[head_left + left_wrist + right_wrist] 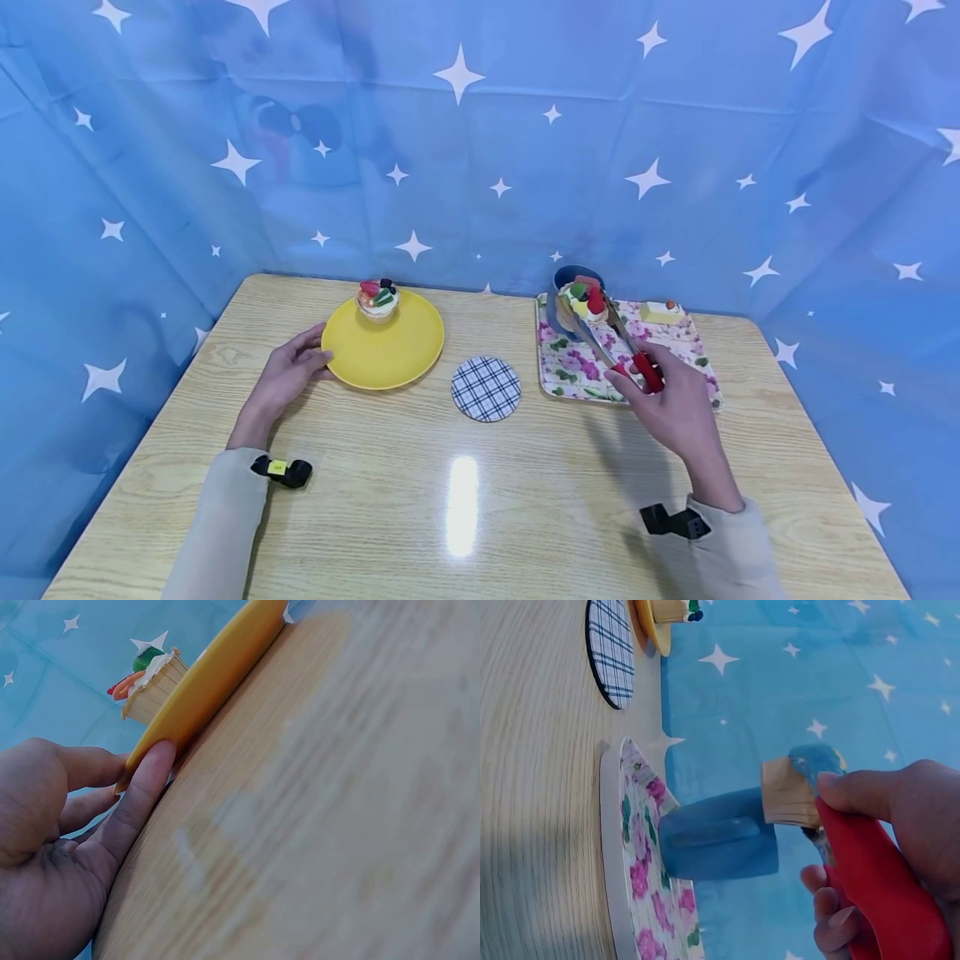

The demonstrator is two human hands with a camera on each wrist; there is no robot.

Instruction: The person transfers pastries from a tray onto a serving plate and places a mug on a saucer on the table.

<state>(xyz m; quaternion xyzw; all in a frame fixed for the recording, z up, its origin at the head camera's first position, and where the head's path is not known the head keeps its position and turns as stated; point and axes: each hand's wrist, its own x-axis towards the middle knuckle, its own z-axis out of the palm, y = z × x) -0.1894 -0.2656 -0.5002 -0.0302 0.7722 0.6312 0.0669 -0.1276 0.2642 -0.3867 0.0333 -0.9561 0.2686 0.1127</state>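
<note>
Red-handled tongs [645, 372] are held in my right hand [678, 412] over the flowered tray. Between their metal arms is a toy fruit cupcake [596, 312], topped with red and green pieces. In the right wrist view the cupcake's pale cup [786, 793] overlaps the mouth of a blue cup [720, 836], which stands on the tray. My left hand [288, 375] pinches the left rim of a yellow plate [382, 354], thumb and fingers at its edge. A second fruit cupcake [377, 303] stands near the plate's back rim.
The flowered tray [561, 377] lies at the back right, with a pale yellow cake piece [662, 313] at its back. Between plate and tray lies a round checked coaster [486, 389]. A blue star-patterned curtain [480, 167] hangs behind the wooden table [375, 500].
</note>
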